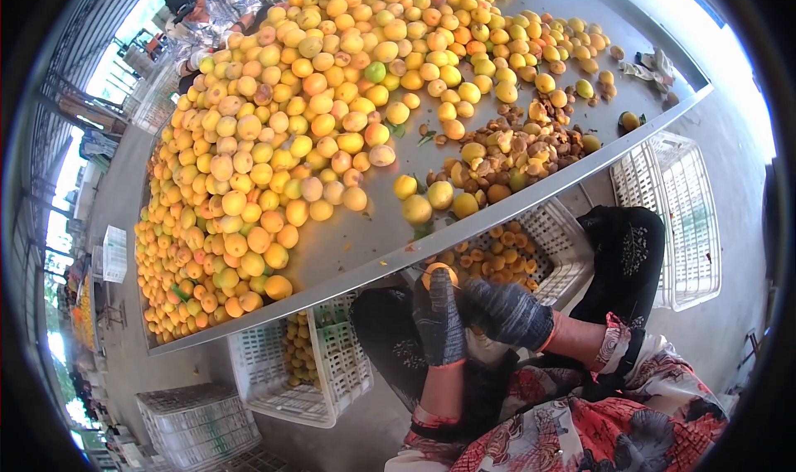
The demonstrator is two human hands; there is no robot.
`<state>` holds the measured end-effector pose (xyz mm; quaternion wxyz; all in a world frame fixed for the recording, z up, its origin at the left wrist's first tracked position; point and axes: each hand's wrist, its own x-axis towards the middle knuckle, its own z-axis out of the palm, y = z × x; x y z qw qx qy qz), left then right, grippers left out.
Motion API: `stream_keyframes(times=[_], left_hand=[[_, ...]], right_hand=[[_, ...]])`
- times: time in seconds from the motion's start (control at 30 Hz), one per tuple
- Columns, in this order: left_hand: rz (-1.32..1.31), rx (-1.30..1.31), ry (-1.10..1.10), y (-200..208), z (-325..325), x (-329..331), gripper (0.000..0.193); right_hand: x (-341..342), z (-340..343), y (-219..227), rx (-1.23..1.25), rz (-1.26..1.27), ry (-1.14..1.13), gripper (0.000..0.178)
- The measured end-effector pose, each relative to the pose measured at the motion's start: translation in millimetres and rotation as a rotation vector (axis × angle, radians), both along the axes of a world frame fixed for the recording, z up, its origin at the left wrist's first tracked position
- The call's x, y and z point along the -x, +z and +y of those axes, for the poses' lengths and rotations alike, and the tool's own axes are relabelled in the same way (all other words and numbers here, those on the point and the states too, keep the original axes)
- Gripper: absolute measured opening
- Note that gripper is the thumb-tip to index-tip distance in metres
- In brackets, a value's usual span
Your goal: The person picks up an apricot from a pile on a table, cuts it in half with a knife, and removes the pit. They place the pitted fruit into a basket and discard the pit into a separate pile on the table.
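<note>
My left hand (439,327), in a dark grey knit glove, grips an orange-yellow apricot (440,274) at its fingertips, just below the near rim of the metal table (398,261). Close beside it, my right hand (512,313) wears a similar glove with an orange cuff edge. Its fingers curl toward the left hand; their tips are dark and blurred, and whatever they hold is hidden. Beyond the hands, under the table edge, a white plastic crate (566,252) contains apricot halves (497,261), their cut sides showing on many.
Whole apricots (282,124) cover much of the tabletop. A brown heap of pits and pulp (518,153) lies near the table rim. White crates stand at right (676,215) and lower left (303,364). Another person (211,20) is at the far left side.
</note>
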<state>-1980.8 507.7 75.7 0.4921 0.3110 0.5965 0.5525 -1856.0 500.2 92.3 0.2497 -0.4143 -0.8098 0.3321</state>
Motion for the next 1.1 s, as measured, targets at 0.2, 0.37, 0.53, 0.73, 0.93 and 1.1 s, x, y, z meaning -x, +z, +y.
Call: stream_keyframes(times=[0.2,0.37,0.53,0.73,0.93,1.1], left_hand=[[0.016,-0.149,-0.06,6,-11,10,0.034],[0.058,-0.181,-0.087,6,-14,4,0.03],[-0.128,-0.044,0.03,5,-17,8,0.03],[-0.595,0.121,-0.131,6,-21,6,0.035],[-0.746,0.103,-0.326,-22,-25,1,0.03],[-0.084,-0.085,-0.297,-37,-24,-1,0.028]], right_hand=[[3,4,32,0.768,0.414,0.016,0.034],[-5,-6,21,0.274,0.216,0.052,0.032],[0,-3,88,1.132,0.129,-0.195,0.026],[-44,-20,57,0.888,0.812,-0.29,0.037],[-28,13,31,0.092,0.258,0.029,0.052],[-17,18,12,0.154,0.156,-0.039,0.06]])
